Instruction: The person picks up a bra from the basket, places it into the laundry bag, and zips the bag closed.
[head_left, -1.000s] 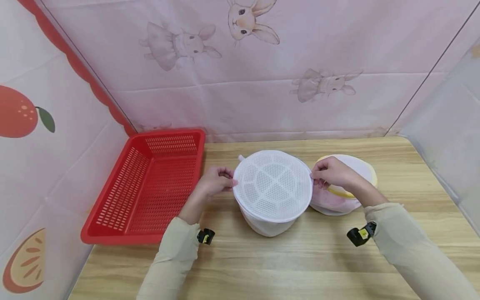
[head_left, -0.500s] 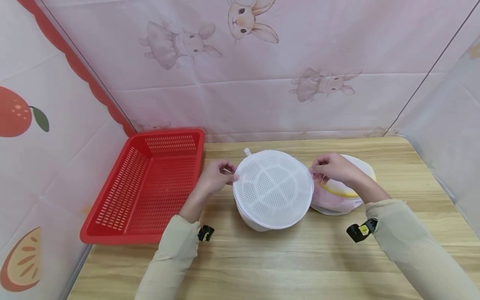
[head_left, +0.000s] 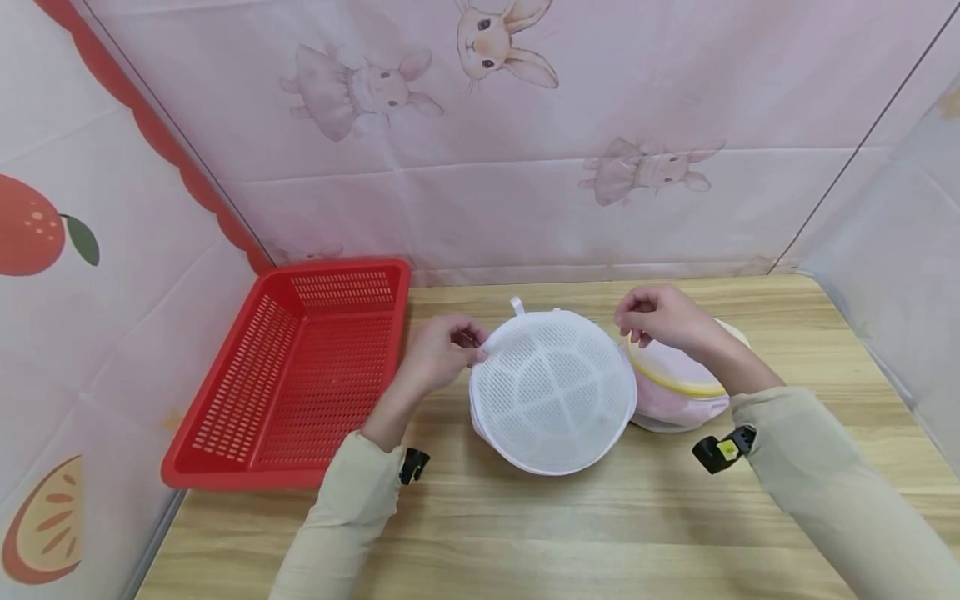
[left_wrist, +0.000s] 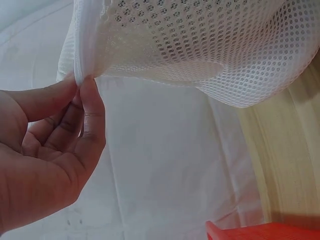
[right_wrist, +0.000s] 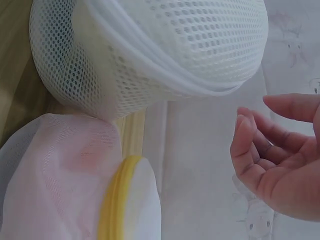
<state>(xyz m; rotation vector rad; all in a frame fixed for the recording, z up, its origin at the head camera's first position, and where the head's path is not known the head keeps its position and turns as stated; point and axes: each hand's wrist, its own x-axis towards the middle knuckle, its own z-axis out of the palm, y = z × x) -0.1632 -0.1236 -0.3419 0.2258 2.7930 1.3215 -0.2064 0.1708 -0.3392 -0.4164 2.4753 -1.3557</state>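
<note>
A round white mesh laundry bag [head_left: 555,396] stands tilted on the wooden table, its flat mesh top facing up and a small loop at its back. My left hand [head_left: 444,354] pinches the bag's zippered rim between thumb and forefinger, as the left wrist view shows at the rim [left_wrist: 86,45]. Apart from the bag, on its right side, my right hand [head_left: 663,317] hovers with loosely bent fingers and nothing in them. Below that hand lies a pink mesh laundry bag [right_wrist: 65,175] with a yellow zipper, partly hidden by the forearm in the head view.
At the left stands a red plastic basket [head_left: 247,478] with slotted walls. Behind the wooden table [head_left: 540,533] rises a pink cloth backdrop [head_left: 510,208] printed with rabbits. Further printed cloth walls close off both sides.
The white bag has tipped toward me and shifted slightly right, with its loop now showing more. My right hand has let go of its rim and lifted away; my left hand still pinches it.
</note>
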